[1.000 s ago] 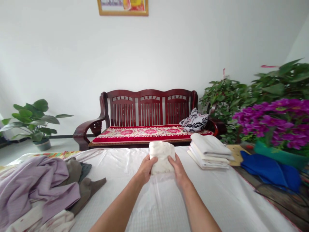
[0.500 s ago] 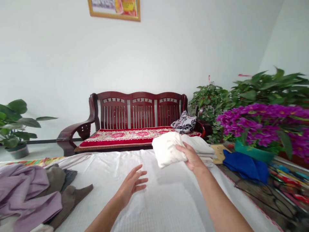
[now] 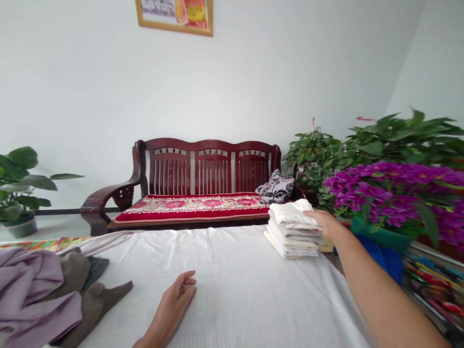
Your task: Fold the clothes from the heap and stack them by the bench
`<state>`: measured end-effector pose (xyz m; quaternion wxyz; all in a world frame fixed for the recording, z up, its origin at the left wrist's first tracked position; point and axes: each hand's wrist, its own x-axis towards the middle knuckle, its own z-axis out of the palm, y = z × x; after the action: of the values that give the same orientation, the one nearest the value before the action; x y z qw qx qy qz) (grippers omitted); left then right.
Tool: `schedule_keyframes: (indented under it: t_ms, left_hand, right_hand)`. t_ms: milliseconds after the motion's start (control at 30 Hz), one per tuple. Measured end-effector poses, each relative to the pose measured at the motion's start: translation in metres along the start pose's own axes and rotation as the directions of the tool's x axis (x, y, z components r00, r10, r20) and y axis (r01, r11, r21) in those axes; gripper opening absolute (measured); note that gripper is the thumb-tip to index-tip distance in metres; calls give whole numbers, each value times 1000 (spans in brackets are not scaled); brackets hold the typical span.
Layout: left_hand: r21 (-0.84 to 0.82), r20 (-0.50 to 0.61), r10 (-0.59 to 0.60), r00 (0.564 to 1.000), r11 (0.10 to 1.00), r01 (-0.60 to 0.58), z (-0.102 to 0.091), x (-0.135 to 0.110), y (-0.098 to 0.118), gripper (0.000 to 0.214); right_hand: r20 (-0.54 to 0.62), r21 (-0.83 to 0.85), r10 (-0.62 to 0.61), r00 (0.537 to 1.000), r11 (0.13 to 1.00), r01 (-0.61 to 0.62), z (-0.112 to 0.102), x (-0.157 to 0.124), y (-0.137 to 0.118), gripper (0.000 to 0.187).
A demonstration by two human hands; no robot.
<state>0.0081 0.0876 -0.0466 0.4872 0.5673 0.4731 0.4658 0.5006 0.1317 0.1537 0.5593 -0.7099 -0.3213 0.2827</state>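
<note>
A folded white cloth (image 3: pixel 293 214) lies on top of a stack of folded white and pale grey cloths (image 3: pixel 290 241) at the right of the white sheet. My right hand (image 3: pixel 324 223) grips the top cloth at its right edge; some of its fingers are hidden. Over the middle-left of the sheet, my left hand (image 3: pixel 178 296) holds nothing, its fingers loosely bent and apart. Farther left lies a loose heap of unfolded clothes, with a lilac garment (image 3: pixel 32 285) beside a brown-grey one (image 3: pixel 97 299).
The white sheet (image 3: pixel 224 280) covers the surface before me. Behind it stands a dark red wooden bench (image 3: pixel 213 145) with a patterned cushion (image 3: pixel 277 187). To the right are purple flowers (image 3: pixel 384 186) in a green pot, a blue cloth (image 3: pixel 386 258) and assorted small items.
My right hand has carried the folded white cloth rightward onto the stack. My left hand has drawn back slightly, down and to the left.
</note>
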Motion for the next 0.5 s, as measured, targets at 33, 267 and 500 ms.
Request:
schedule_keyframes:
  t_ms: [33,267,500]
  left_hand:
    - [9,3,7,1000,1000,-7,0,0,-1,51]
    - [52,15,24,1000,998,-24,0,-1,-4,47]
    - [146,12,31,999,989,-32,0,-2,-1,45]
  right_hand:
    - [-1,1,6,1000,1000,-6,-1,1,-2,8]
    - [-42,-172,-24,999,985,17,-7,14,-6,12]
    - [-141,-704,-430,892,677,215,2,8,-12,57]
